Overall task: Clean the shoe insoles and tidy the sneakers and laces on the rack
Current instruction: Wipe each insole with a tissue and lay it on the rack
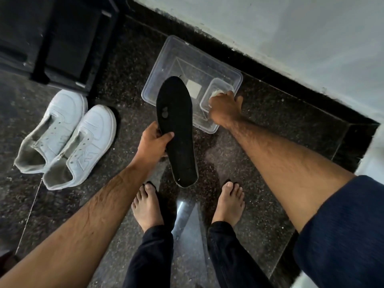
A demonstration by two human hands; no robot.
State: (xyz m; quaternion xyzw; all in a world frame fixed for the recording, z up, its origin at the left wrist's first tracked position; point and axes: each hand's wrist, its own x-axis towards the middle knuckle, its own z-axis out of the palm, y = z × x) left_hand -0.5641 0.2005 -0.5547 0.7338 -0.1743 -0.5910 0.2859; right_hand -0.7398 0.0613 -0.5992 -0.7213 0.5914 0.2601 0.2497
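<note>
One black insole (176,132) is in my left hand (152,142): the grip is closed round its edge near the middle, thumb on top, and the insole hangs above the floor (270,121) with its toe end over the big tub. Two white sneakers (64,138) lie side by side on the floor to my left, touching, without laces in the eyelets that I can see. A single thin white lace (31,206) trails along the floor from below them.

Two clear plastic containers: a large tub (166,65) on the floor by the wall, and a smaller one (209,94) sitting inside its near right corner. My right hand (225,108) reaches into the small one, its grip curled on a pale cloth (217,92) there. A pale square shows through the tub's bottom; what it is I cannot tell.

A black rack (68,44) stands at upper left, behind the sneakers. My two bare feet (147,206) are planted below the insole.
</note>
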